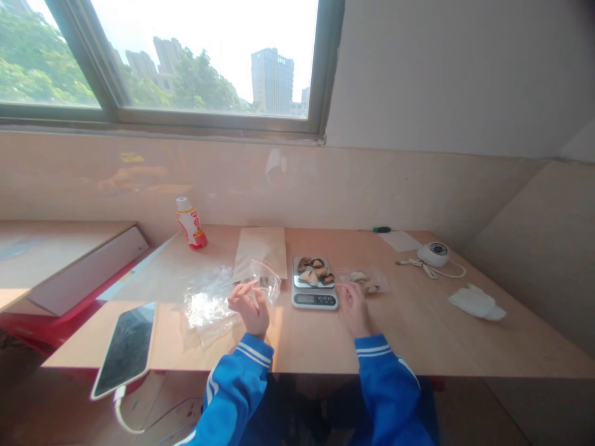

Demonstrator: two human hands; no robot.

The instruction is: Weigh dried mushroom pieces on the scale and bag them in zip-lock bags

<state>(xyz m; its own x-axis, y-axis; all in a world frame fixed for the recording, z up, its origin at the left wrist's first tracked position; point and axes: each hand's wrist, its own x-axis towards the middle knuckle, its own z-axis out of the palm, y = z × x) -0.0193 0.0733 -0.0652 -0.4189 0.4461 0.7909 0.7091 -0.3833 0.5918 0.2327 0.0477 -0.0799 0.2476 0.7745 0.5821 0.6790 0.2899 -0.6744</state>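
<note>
"What did the head view show?"

"The left hand [250, 308] was raised at a clear zip bag [266, 280]; the right hand [356, 308], well apart, was at a small bag of pale pieces [365, 280]; I couldn't tell whether either gripped."

"Counts?"

"One digital kitchen scale [315, 298] mid-frame on the worktop [418, 322]; four brown pieces [309, 271] on it."

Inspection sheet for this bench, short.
Surface: wooden table, sunlit.
Job's things: digital scale with food pieces on top; clear bag of food; clear zip bag.
Clutter: crumpled plastic, paper bag, bottle, tablet, white cloth, white round device, paper sheet, green marker.
Hands: left hand at the zip bag; right hand beside the food bag; grip unclear.
Cables: white cable from tablet; white cord at device.
Surroundings: window, towers outside.
</note>
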